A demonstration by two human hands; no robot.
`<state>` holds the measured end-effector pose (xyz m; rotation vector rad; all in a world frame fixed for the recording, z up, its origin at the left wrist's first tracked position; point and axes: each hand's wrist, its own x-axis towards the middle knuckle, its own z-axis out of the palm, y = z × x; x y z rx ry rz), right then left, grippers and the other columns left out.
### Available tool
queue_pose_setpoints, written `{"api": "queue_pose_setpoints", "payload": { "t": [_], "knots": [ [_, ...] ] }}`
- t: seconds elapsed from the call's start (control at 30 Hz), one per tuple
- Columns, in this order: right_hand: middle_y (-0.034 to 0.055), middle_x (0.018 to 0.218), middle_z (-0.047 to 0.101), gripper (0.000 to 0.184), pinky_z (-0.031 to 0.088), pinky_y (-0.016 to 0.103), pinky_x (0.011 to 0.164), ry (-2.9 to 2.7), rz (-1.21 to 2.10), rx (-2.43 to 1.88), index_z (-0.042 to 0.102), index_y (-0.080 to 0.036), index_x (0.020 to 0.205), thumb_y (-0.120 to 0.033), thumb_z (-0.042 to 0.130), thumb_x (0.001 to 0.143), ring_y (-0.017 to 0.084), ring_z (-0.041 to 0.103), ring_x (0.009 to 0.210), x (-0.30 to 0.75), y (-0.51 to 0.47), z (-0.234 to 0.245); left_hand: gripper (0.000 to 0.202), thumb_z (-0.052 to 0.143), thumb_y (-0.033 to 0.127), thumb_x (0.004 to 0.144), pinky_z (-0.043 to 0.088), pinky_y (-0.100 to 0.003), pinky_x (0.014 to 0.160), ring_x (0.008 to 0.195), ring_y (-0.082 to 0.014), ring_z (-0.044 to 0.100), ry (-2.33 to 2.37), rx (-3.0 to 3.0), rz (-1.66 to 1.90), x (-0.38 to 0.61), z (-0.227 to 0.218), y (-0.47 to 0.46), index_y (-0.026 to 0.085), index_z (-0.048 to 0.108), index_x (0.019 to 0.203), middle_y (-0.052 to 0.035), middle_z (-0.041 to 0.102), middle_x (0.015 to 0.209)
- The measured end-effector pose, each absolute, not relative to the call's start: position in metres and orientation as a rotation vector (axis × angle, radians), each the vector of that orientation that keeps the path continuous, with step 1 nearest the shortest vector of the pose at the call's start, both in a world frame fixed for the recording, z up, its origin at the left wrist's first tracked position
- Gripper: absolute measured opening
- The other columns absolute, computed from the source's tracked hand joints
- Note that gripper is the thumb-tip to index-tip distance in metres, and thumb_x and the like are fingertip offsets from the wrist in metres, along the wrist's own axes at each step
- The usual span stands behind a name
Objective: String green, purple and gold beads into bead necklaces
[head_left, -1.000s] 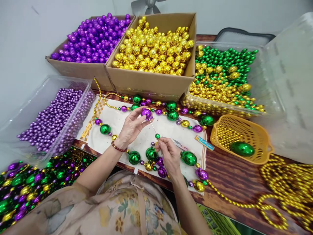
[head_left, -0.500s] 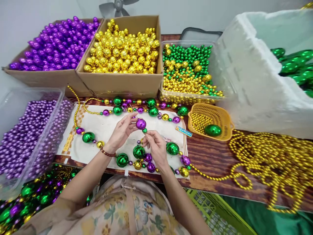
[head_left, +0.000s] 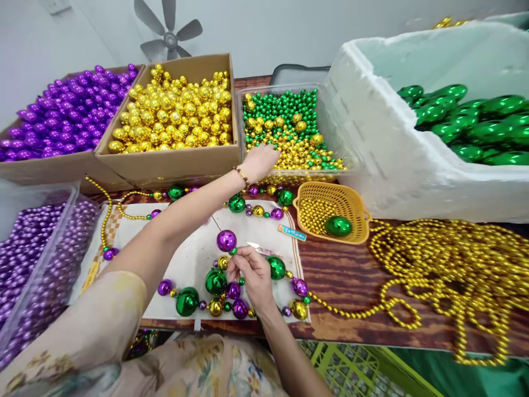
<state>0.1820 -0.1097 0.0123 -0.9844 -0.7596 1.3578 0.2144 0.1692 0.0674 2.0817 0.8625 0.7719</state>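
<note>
My right hand [head_left: 253, 273] is closed in a pinch on a bead string, just below a small green bead [head_left: 233, 251]. A shiny purple bead [head_left: 226, 241] sits above that bead, and a thin needle [head_left: 215, 223] sticks up out of it. Green, gold and purple beads of the string, such as a big green bead [head_left: 215, 281], lie on the white cloth [head_left: 185, 242] by this hand. My left hand [head_left: 260, 162], with a beaded bracelet at its wrist, reaches over the gold beads at the front of the clear bin [head_left: 285, 175]; its fingertips are hidden.
Cardboard boxes hold purple beads [head_left: 78, 116] and gold beads [head_left: 177, 113]. Right of the bin are a yellow basket [head_left: 363, 220] and a white foam box [head_left: 392, 187] with green ornaments. Gold bead chains [head_left: 446, 270] heap at the right. A craft knife [head_left: 262, 249] lies on the cloth.
My left hand has left the purple bead and stretched forward to the clear bin. My right hand keeps its pinch on the string. The view has turned somewhat to the right.
</note>
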Motion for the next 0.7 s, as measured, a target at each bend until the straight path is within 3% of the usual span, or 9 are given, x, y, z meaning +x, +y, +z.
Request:
{"api": "queue_pose_setpoints", "payload": {
  "t": [0.2,0.4,0.57,0.7],
  "knots": [
    [-0.0002,0.067,0.067,0.029,0.040,0.020,0.046,-0.728,1.388,-0.935,0.058,-0.019,0.081,-0.045,0.061,0.093,0.008,0.057,0.046,0.182,-0.111,0.011,0.030,0.056,-0.013,0.068,0.029,-0.055,0.111,0.115,-0.0371,0.055,1.083,2.316,0.439,0.245,0.056,0.214,0.013,0.056,0.053,-0.0096,0.051,0.077],
    [-0.0004,0.068,0.067,0.030,0.039,0.020,0.046,-0.732,1.402,-0.942,0.058,-0.019,0.082,-0.046,0.061,0.093,0.008,0.057,0.047,0.184,-0.109,0.010,0.027,0.059,-0.013,0.065,0.029,-0.052,0.114,0.118,-0.0377,0.054,1.072,2.156,0.566,0.248,0.051,0.222,0.012,0.060,0.056,-0.0097,0.053,0.076],
    [-0.0017,0.067,0.066,0.026,0.041,0.020,0.047,-0.717,1.357,-0.964,0.060,-0.019,0.086,-0.044,0.064,0.091,0.009,0.058,0.047,0.187,-0.106,0.010,0.024,0.064,-0.008,0.072,0.035,-0.044,0.110,0.110,-0.0287,0.057,0.929,1.978,0.833,0.224,0.079,0.192,0.013,0.061,0.061,-0.0091,0.057,0.082],
    [-0.0011,0.065,0.067,0.022,0.041,0.021,0.047,-0.738,1.289,-0.999,0.061,-0.019,0.086,-0.041,0.065,0.090,0.010,0.060,0.048,0.191,-0.101,0.014,0.003,0.071,0.018,0.086,0.048,-0.034,0.090,0.080,-0.0159,0.062,0.677,1.464,0.864,0.156,0.095,0.123,0.016,0.071,0.085,-0.0036,0.063,0.077]
  ]
}}
